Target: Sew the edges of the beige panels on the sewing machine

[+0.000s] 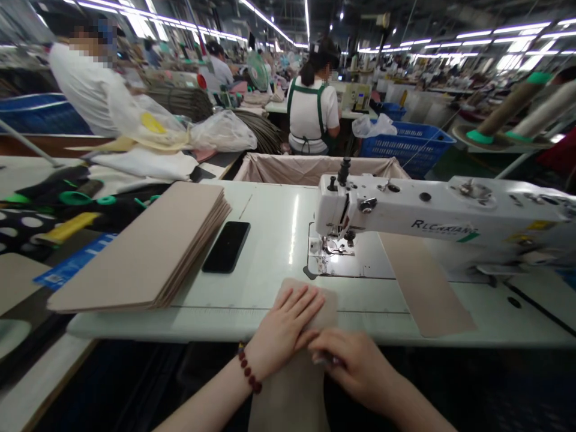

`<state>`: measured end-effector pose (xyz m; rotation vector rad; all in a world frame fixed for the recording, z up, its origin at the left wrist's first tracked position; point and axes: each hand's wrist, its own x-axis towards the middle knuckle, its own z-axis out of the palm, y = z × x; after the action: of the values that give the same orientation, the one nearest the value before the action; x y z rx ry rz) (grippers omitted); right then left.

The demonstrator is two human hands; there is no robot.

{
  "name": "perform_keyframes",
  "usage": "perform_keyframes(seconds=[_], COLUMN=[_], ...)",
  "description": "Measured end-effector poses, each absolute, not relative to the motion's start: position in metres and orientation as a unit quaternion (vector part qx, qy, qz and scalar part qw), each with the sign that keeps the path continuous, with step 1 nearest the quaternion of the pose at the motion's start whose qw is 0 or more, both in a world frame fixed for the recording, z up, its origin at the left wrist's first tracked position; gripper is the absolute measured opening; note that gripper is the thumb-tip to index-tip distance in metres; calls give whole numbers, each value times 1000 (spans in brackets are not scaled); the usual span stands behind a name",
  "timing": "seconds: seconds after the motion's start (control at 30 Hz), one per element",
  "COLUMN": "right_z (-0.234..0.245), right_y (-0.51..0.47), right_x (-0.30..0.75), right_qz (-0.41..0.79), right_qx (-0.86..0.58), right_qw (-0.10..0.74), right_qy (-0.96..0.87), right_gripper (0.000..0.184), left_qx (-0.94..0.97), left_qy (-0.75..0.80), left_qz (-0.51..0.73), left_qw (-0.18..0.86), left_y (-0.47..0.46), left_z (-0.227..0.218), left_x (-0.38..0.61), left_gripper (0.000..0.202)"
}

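A beige fabric panel (288,396) lies over the table's front edge and hangs down toward my lap. My left hand (283,327), a beaded bracelet on its wrist, rests flat on the panel's upper end with fingers stretched out. Close beside it, at the panel's right edge, my right hand (348,363) is closed, fingers curled. A small greyish, metal-looking bit shows at its fingers; the rest is hidden by the hand. Just beyond the hands stands a white sewing machine (405,210), its lit needle area above the metal plate (360,267).
A stack of beige panels (148,240) lies on the left, with a black phone (226,246) beside it. Another beige strip (427,288) passes under the machine arm. Behind the table are a cloth-lined bin (279,168), a blue crate (405,144) and seated co-workers.
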<state>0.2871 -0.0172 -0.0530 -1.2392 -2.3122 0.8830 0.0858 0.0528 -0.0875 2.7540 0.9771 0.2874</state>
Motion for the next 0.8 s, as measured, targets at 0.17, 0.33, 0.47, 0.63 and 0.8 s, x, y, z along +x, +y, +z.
perform_keyframes(seconds=[0.17,0.33,0.47,0.63,0.8], right_z=[-63,-72,-78,-86,-86], right_y=[57,103,100,93,95], right_x=[305,299,311,319,318], right_qz=[146,62,45,44,52], right_qx=[-575,-589,-598,-612,-607], right_qw=[172,112,111,124,132], right_qy=[-787,-798,-793,-780,-782], right_gripper=[44,60,57,52,51], left_qx=[905,897,907,900,897], left_qy=[400,416,394,408,417], left_qz=[121,117,76,76,88], left_qw=[80,88,126,132,117], left_y=[67,85,107,133,146], left_z=[-86,-79,-70,-70,-76], left_x=[66,72,64,72,88], left_gripper=[50,46,64,66,65])
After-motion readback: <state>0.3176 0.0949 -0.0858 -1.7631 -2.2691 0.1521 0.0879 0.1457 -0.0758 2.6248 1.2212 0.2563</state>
